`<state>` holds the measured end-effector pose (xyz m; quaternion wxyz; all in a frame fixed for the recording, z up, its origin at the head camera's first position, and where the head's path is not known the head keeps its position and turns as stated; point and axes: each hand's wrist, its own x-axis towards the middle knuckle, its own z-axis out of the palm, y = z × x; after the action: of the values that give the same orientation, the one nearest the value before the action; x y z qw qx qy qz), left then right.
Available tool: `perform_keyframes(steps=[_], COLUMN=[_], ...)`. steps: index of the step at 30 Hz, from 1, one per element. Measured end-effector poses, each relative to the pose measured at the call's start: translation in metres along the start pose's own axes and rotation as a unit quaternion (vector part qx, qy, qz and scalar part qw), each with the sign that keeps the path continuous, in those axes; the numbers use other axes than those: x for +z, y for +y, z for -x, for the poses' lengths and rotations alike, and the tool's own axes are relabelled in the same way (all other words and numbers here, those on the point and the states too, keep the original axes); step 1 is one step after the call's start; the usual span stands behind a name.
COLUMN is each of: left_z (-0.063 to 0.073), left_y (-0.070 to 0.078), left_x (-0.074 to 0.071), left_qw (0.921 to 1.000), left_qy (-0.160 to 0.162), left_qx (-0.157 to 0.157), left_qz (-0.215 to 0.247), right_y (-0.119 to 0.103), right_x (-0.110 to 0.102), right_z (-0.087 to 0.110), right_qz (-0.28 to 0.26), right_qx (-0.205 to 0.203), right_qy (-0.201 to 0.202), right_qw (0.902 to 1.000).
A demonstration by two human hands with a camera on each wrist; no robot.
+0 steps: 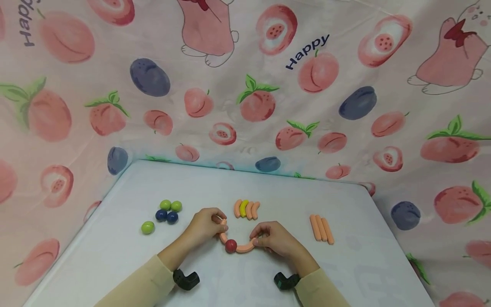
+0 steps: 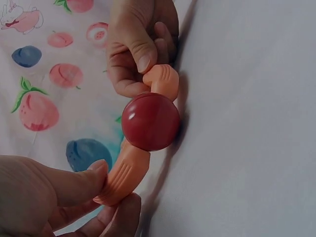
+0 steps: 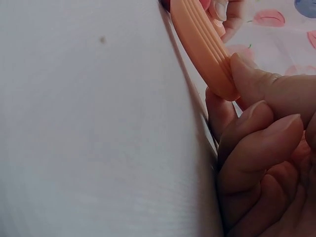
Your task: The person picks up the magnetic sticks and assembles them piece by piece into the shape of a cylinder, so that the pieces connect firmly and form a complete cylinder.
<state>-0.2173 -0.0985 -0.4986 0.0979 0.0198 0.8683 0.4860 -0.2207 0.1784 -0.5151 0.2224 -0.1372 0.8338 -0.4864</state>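
A dark red ball (image 1: 231, 246) sits between two curved orange grooved pieces, making a U-shaped chain low over the white table. My left hand (image 1: 205, 224) pinches the left curved piece (image 2: 126, 173) between thumb and fingers. On the other side, my right hand (image 1: 277, 238) grips the end of the right curved piece (image 3: 202, 49), thumb on its grooved face. Both curved pieces touch the ball (image 2: 151, 121) in the left wrist view. Whether they are plugged into it cannot be seen. In the right wrist view the ball is mostly cut off.
Green balls (image 1: 147, 227) and dark blue balls (image 1: 172, 218) lie at the left. Behind the hands is a row of short curved pieces (image 1: 249, 210), one of them yellow (image 1: 244, 208). Straight orange sticks (image 1: 322, 229) lie at the right. A fruit-printed cloth (image 1: 230, 106) hangs behind the table.
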Motion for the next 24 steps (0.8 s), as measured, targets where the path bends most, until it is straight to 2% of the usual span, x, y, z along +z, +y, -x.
perform_keyframes(steps=[9,24], left_z=[0.008,0.016], left_y=[-0.002,-0.006], left_x=[0.002,0.006], left_qw=[0.9998,0.999], left_qy=[-0.004,0.022], left_qx=[-0.01,-0.031], left_qz=[0.016,0.024], right_y=[0.001,-0.005], right_x=[0.0,0.003], right_z=[0.0,0.005], right_qz=[-0.002,0.005], right_qx=[0.005,-0.016], right_qy=[0.003,0.01], right_qw=[1.0,0.9998])
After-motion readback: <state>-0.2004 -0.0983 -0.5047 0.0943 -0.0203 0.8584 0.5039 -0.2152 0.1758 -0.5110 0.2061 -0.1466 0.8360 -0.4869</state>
